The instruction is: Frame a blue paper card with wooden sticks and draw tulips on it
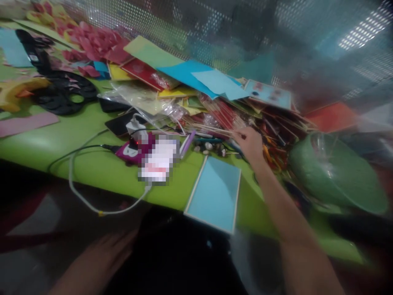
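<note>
My right hand [250, 143] reaches into the clutter on the green table. Its fingers are closed in a pinch at the ends of some thin wooden sticks [215, 129]. Just left of it lie several small pebbles [209, 146] and pens. A light-blue card [215, 194] with a pale border lies nearer me, its front corner at the table edge. Low in the view, my left hand [112, 252] is dim and blurred, fingers stretched out over my dark clothing, with nothing seen in it.
A phone [159, 159] on a white cable lies beside a purple power strip [129, 151]. Coloured paper sheets [190, 76] and clear wrappers are heaped along the perforated metal panel [196, 28]. A green bowl [334, 172] stands right; a black tape dispenser [66, 92] and pink petals [92, 41] lie left.
</note>
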Demonstrator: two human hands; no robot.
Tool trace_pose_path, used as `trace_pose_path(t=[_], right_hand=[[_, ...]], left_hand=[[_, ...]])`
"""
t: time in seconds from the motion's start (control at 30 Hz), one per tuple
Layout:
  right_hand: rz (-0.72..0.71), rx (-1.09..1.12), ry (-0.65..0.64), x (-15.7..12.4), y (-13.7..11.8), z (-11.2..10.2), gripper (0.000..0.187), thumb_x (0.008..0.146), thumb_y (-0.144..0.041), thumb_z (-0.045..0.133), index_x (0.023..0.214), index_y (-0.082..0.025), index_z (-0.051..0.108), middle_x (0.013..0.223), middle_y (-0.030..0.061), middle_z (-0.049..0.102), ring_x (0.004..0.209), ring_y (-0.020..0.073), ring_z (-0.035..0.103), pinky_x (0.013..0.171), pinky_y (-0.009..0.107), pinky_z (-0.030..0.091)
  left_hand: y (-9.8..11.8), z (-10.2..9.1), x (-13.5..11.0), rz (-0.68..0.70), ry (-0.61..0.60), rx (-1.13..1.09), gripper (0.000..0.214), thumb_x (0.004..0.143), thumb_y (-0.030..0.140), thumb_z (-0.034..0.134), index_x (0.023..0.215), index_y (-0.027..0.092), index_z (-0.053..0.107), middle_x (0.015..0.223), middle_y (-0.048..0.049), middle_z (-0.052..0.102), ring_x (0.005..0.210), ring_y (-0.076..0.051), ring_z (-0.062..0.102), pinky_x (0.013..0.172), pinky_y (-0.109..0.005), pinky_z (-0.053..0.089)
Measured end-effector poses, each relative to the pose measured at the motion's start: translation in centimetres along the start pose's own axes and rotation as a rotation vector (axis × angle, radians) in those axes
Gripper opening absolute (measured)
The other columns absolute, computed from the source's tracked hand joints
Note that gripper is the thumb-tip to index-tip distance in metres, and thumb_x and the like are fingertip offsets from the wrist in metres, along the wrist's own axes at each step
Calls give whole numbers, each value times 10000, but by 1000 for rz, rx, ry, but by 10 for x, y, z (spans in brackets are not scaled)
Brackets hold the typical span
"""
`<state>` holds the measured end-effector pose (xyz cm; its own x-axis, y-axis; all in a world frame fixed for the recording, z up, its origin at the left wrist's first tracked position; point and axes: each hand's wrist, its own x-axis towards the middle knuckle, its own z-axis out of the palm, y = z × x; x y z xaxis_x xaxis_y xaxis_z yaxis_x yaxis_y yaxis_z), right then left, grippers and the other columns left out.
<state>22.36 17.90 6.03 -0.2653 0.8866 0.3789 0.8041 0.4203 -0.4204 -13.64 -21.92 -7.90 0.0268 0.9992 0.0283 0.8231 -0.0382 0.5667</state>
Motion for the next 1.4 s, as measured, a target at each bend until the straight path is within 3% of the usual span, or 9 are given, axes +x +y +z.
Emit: trace_pose_path(t=[0.07,0.13,0.27,0.43,0.53,0.67,0.93,1.13,1.4], right_hand=[[-27,-1,27,-4,1,-6,191,909,-286,699,984,-202,854,1029,122,815,1015,296,738,957,424,553],[-29,40,66,-13,3,-17,176,914,-284,691,969,-218,844,1010,101,810,1001,288,737,953,429,559],[26,150,71,-48,4,-46,156,925,-351,700,942,-276,836,991,81,796,966,286,735,887,430,582],[40,202,43,-102,13,-67,118,919,-339,728,931,-293,836,925,48,789,902,251,735,862,424,595],[24,191,18,-125,27,-69,117,934,-314,733,968,-280,839,950,41,792,915,240,733,871,417,591],[23,169,-18,-137,39,-69,123,953,-295,723,981,-265,838,947,46,777,912,237,727,860,408,582],[-77,-17,-140,-140,40,-63,161,995,-308,677,1039,-245,818,1000,74,775,953,261,719,868,421,558],[-151,-136,-192,-139,34,-50,224,1003,-321,669,1178,-237,782,1097,105,788,1023,294,711,904,445,538],[-320,-187,-226,-116,14,-38,192,1021,-317,656,1139,-221,773,1004,88,787,927,281,682,813,404,493]], left_hand=[[17,-12,9,108,-106,33,360,982,408,609,1309,412,759,1309,14,782,1108,-272,798,931,-399,681],[43,-29,25,202,-149,-3,343,1015,434,602,1334,451,727,1265,42,802,1063,-222,808,916,-350,681],[104,-57,78,384,-98,-92,375,1079,374,526,1428,406,661,1291,29,790,1118,-181,772,975,-318,641],[146,-41,159,462,8,12,407,1109,290,452,1473,227,623,1522,-74,654,1378,-241,635,1158,-441,522],[148,-17,193,468,-7,84,450,1117,310,436,1532,192,565,1612,-91,565,1485,-275,540,1239,-501,434],[143,-1,206,455,-31,160,478,1112,321,459,1563,177,528,1652,-95,511,1508,-279,515,1279,-519,367],[142,-7,194,492,27,167,425,1129,345,431,1467,157,606,1554,-86,624,1424,-267,600,1209,-496,436],[145,-8,209,489,63,148,404,1100,298,493,1442,134,633,1546,-123,625,1393,-297,619,1166,-513,499],[150,-2,222,460,56,198,424,1085,310,528,1451,119,625,1536,-129,631,1355,-320,638,1116,-519,529]])
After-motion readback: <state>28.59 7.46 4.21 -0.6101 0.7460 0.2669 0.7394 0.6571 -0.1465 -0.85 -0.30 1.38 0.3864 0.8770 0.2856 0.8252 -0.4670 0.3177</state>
